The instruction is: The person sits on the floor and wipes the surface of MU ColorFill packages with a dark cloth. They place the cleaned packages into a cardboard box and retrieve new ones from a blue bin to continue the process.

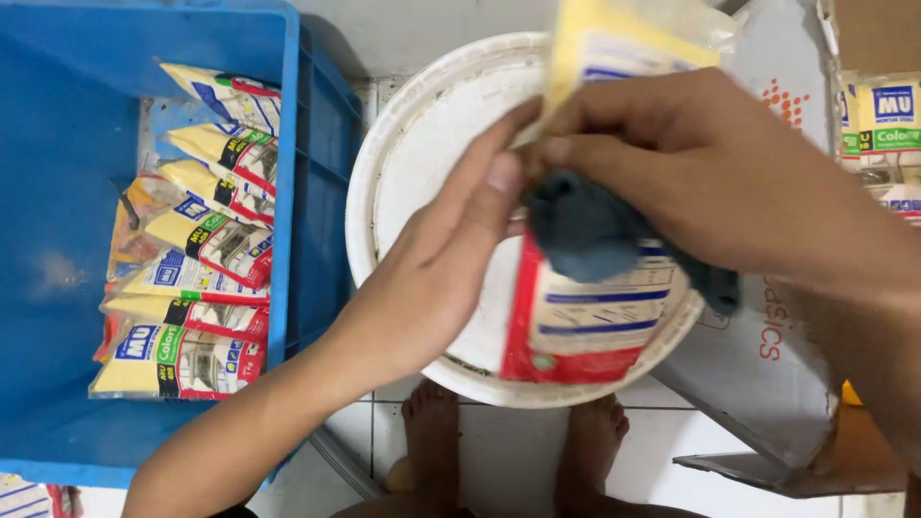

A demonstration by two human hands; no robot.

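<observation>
Packet: I see a yellow, white and red packet lying across the white bucket lid, its top end lifted toward the camera and blurred.
Cloth: a dark grey-blue cloth sits bunched on the packet's face, a tail of it trailing right under my right hand.
Right hand: my right hand comes in from the right, its grip clamped on the cloth, fingertips pressed at the packet's upper part.
Left hand: my left hand reaches up from the lower left, fingers straight and together, flat against the packet's left edge; grip not closed round anything.
Bucket lid: round, white, scuffed, directly under both hands.
Feet: two bare feet on the white tiled floor just below the lid.
Blue crate: a blue plastic crate to the left, holding a row of like packets stacked against its right wall.
Cardboard box: an opened cardboard box to the right, more packets at its top corner.
</observation>
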